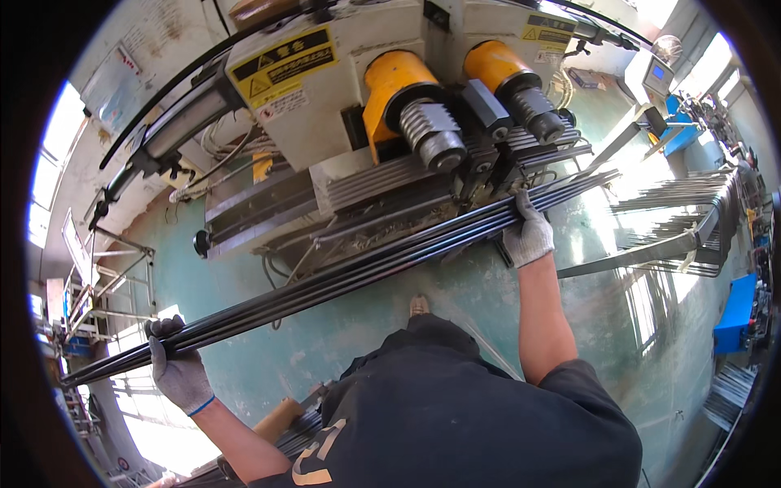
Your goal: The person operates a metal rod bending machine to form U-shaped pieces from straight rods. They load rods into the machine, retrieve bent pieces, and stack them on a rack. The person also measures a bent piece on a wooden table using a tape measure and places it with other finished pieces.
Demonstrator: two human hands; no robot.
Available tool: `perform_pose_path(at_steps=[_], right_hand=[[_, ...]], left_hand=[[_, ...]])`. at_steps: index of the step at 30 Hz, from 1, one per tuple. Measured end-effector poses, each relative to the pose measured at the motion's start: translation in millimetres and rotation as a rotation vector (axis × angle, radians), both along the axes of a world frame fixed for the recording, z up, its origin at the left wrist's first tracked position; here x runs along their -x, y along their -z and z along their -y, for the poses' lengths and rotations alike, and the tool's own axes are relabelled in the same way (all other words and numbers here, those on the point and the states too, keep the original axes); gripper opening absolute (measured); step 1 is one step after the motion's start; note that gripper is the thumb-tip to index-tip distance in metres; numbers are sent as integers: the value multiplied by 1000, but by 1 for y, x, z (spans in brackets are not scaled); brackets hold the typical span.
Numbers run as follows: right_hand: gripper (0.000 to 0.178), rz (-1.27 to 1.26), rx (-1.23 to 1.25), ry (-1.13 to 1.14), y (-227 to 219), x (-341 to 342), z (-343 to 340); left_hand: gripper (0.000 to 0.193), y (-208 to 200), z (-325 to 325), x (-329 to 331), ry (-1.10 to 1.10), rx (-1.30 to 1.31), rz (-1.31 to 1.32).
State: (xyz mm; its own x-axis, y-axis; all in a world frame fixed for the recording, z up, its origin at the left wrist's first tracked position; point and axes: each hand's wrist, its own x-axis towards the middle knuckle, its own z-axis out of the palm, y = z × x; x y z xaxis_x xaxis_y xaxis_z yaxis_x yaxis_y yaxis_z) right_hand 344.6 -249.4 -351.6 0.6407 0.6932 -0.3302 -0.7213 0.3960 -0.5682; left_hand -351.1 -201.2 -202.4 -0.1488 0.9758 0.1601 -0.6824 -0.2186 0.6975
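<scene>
Across my front runs a bundle of long dark metal rods [358, 268], slanting from low at the left up to the right. Near its left end my left hand [181, 376], in a grey-white glove with dark fingertips, is closed around the rods. My right hand [530, 234], gloved alike, grips them closer to the right end, with its fingers partly hidden behind the rods. Just beyond the right hand stands a machine with two orange housings [399, 77] and ridged steel rollers [433, 137]. Whether the bundle touches the machine, I cannot tell.
On the right, a metal rack [691, 232] holds many thin bent rods, its long arm reaching toward my right hand. A blue bin [736, 313] stands farther right. At the left is a tubular metal frame [122, 268]. The floor [358, 325] is green.
</scene>
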Motion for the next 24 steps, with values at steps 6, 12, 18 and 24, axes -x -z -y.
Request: perform_pose_path(at_steps=[6, 12, 18, 24], right_hand=[[37, 333, 160, 96, -8, -27, -56], [66, 1579, 639, 183, -1, -20, -46], [50, 756, 224, 246, 14, 17, -51], [27, 291, 123, 201, -40, 21, -72]], left_hand=[[27, 41, -71, -69, -83, 235, -131], [28, 74, -121, -100, -30, 358, -112], [30, 94, -158, -84, -17, 343, -142], [32, 127, -163, -71, -31, 369, -97]])
